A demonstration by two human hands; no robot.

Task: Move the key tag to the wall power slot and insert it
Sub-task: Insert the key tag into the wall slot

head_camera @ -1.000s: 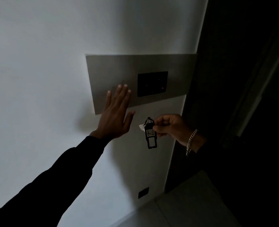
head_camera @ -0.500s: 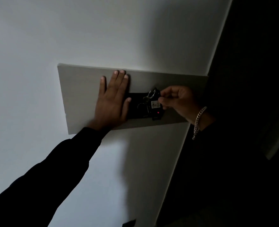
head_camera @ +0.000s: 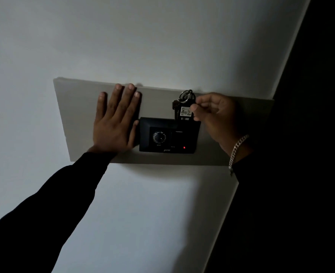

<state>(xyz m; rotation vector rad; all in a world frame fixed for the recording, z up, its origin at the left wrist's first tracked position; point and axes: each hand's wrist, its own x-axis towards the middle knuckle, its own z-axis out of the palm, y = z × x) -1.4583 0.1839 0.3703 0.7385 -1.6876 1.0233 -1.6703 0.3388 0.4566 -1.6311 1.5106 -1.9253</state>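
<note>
A black wall power unit [head_camera: 168,135] with a round dial and a small red light sits on a grey wall panel [head_camera: 78,107]. The black key tag [head_camera: 185,111], with a white label reading 402 and a metal ring and key on top, stands upright at the unit's top right edge. Its lower end is at or in the top of the unit; how deep I cannot tell. My right hand [head_camera: 215,117] pinches the tag from the right. My left hand [head_camera: 115,123] lies flat on the panel, fingers spread, just left of the unit.
The room is dim. A white wall [head_camera: 143,36] surrounds the panel. The wall's corner edge [head_camera: 286,62] runs diagonally at the right, with darkness beyond it. A chain bracelet [head_camera: 236,148] hangs on my right wrist.
My right hand raised the tag from in front of the unit's face to its top edge and turned it upright. My left hand stays flat on the panel. The view moved closer.
</note>
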